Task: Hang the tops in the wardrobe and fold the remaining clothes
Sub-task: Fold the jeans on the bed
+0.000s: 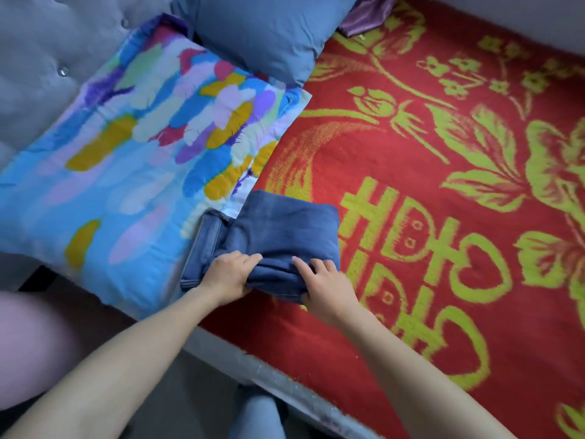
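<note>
Directly ahead of the person, the folded blue jeans are being gripped along the near fold by the left hand and the right hand, fingers curled over the denim, while being rested partly on the red blanket and partly on the multicoloured quilt.

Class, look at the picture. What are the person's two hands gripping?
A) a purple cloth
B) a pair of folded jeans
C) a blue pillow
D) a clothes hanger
B: the left hand and the right hand both curl round the near edge of the folded jeans, which lie partly on the red blanket.
</note>
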Tool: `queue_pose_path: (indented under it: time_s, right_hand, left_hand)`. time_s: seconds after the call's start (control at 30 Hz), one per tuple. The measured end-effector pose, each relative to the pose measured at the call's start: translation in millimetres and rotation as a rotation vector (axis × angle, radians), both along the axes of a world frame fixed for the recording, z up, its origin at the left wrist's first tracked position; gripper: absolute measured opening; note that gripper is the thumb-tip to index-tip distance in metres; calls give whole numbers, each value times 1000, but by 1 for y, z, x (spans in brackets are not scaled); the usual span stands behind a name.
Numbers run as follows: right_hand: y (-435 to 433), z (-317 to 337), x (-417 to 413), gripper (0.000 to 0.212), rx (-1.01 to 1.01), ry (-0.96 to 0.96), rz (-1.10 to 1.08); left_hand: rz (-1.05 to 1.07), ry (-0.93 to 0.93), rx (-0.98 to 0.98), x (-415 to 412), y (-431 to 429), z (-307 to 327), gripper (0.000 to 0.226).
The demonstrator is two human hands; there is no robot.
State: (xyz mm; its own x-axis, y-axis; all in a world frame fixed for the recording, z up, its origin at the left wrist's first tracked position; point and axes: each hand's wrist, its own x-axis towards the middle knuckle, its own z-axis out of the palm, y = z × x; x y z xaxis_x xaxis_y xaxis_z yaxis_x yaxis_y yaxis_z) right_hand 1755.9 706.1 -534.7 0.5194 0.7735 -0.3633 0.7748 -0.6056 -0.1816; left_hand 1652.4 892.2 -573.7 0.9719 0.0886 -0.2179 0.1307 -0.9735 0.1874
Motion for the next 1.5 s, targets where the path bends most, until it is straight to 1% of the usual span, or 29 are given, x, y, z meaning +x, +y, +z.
queue_pose_path:
  time_s: [0.07,0.1,0.13,0.17,0.23,0.27,0.33,0.4,0.47,0.5,0.57,0.63,0.7,0.87,1.0,1.07,1.17,1.27,1.37,1.5]
  right_hand:
    - [-18,19,-17,90,-18,-150,123]
    - [-26,24,-25,102,-37,-231,181]
    - [-36,32,-31,107,-42,-291,218]
    - [-43,36,-35,105,-32,-335,248]
    - [-58,47,-45,91,14,-382,281]
    - [-66,54,-53,87,24,-379,300]
    - [-78,71,-71,86,67,-339,379]
    - [-82,85,-92,77,86,-328,505]
    - [-84,101,-125,59,188,-337,655]
    - [-83,109,-141,55,214,-332,731]
    - [-73,128,-176,55,259,-334,876]
    - [-64,150,-224,56,355,-352,1021]
    - [-60,171,-269,50,436,-356,1135]
    - [-58,195,-369,49,551,-297,1328]
    - [-59,185,-436,47,536,-206,1398]
    - [-62,171,-468,48,476,-176,1420]
    - [-59,146,-530,56,370,-132,1449]
    - [-49,125,-591,60,281,-115,1424]
    - [-37,104,-656,59,235,-97,1390]
    - [-36,81,-716,54,157,-86,1327]
  left_hand:
    - [148,152,-1,-6,-16,18,55]
    - [194,194,5,-11,-23,25,48]
    - [209,217,23,-19,-33,36,44]
    - [207,232,37,-29,-43,47,41]
    - [190,261,47,-55,-65,66,42]
    - [194,287,52,-71,-77,76,41]
    - [265,322,76,-109,-102,98,39]
    - [416,320,88,-153,-126,117,42]
    - [577,345,92,-205,-152,138,50]
    - [650,344,96,-230,-164,145,54]
    - [810,308,116,-282,-189,157,62]
    - [979,293,144,-337,-215,171,68]
    - [1130,259,191,-386,-237,186,70]
    - [1330,204,239,-487,-274,212,66]
    - [1386,239,181,-549,-294,209,63]
    - [1389,241,146,-580,-302,197,61]
    - [1370,255,93,-642,-305,173,54]
    - [1367,268,-5,-699,-293,153,52]
    - [1362,284,-33,-760,-277,135,56]
    - [1335,354,-73,-813,-265,115,56]
